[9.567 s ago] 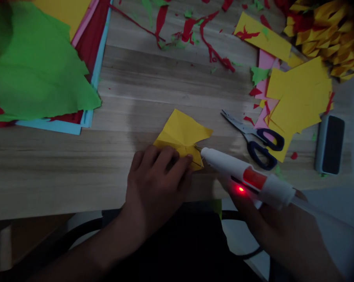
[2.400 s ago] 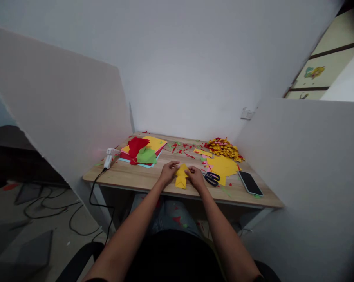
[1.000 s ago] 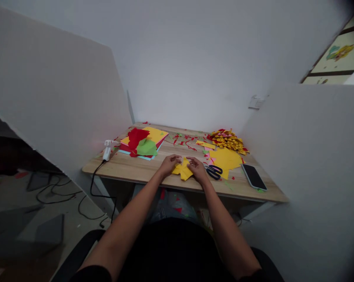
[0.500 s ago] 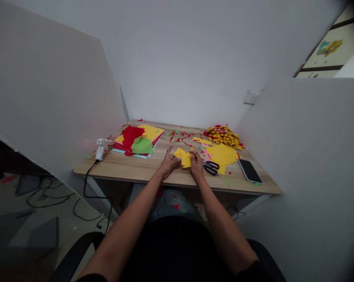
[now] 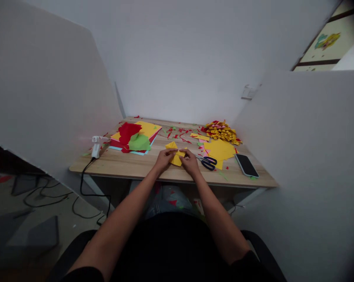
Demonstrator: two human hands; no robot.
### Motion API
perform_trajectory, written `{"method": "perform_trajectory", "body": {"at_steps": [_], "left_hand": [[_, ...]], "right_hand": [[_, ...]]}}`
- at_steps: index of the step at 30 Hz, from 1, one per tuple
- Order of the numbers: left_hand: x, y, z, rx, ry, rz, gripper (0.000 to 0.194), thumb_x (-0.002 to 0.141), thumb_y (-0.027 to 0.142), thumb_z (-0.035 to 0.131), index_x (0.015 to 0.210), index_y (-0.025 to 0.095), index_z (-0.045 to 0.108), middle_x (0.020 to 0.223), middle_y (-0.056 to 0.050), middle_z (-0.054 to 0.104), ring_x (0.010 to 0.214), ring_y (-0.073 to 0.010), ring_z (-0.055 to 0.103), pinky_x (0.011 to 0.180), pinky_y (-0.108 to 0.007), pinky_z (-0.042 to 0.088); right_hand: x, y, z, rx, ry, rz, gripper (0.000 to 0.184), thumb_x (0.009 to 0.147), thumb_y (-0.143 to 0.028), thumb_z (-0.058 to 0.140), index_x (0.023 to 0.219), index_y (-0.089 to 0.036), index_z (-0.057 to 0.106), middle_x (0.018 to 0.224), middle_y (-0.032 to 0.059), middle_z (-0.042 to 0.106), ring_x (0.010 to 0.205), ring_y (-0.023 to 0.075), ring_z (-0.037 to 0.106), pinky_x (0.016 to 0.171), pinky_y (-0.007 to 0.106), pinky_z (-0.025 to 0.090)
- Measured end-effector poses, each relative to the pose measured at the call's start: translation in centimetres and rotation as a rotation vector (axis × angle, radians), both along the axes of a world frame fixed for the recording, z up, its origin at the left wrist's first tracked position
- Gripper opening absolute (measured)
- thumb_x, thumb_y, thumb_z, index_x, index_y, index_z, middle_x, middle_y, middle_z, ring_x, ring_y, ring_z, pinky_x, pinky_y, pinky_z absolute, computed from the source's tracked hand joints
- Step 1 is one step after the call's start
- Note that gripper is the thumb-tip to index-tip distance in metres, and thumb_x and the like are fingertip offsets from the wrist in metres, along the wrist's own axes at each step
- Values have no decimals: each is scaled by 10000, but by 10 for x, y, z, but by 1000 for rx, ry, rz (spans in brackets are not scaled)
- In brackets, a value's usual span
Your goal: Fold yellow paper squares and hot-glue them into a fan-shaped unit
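A piece of folded yellow paper (image 5: 176,159) is between my two hands, just above the near part of the wooden desk (image 5: 136,166). My left hand (image 5: 164,158) pinches it from the left, and my right hand (image 5: 190,161) pinches it from the right, the fingertips of both almost meeting in the middle. Pointed flaps stick out beyond the fingers; the rest of the paper is covered by them. Close to the right hand lie scissors (image 5: 208,163) with dark handles, partly on yellow paper sheets (image 5: 221,150).
Coloured paper sheets (image 5: 149,129) with red and green scraps (image 5: 140,142) on top lie at left. A heap of folded yellow pieces (image 5: 222,132) sits back right. A phone (image 5: 246,165) rests at the right edge; a white corded device (image 5: 96,148) stands at the left. Partitions flank the desk.
My left fingers, spread before, have closed on the paper. Both hands have drawn together over its middle.
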State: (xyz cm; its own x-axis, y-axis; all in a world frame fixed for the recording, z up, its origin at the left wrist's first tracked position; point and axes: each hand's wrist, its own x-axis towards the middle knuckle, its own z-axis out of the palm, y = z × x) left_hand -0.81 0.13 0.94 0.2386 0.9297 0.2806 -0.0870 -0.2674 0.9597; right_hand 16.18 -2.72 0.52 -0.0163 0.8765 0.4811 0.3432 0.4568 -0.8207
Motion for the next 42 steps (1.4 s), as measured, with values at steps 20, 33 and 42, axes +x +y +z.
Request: {"method": "perform_trajectory", "body": {"at_steps": [20,33,42], "left_hand": [[5,0,-13,115,198,67,324,956,376,627,1181,143,628,1166,-87,658,1015,-206,658,883,-418,574],[5,1,-10,70,102,39,332,957,378,624,1193,144,624,1171,-85,655,1005,-206,660,869,-410,580],[5,-9,-3,26,-47,55,370,941,312,653,1269,158,575,1149,-80,644,919,-177,662,776,-354,597]], "right_hand": [[9,8,-11,-73,-28,-7,299,957,-388,628,1157,-166,641,1135,64,676,953,184,673,833,391,585],[9,8,-10,-57,-37,21,299,956,-387,630,1157,-167,641,1141,65,676,959,186,672,835,392,584],[9,9,-10,-57,-16,20,294,956,-385,630,1150,-164,642,1127,63,678,945,181,672,822,384,585]]}}
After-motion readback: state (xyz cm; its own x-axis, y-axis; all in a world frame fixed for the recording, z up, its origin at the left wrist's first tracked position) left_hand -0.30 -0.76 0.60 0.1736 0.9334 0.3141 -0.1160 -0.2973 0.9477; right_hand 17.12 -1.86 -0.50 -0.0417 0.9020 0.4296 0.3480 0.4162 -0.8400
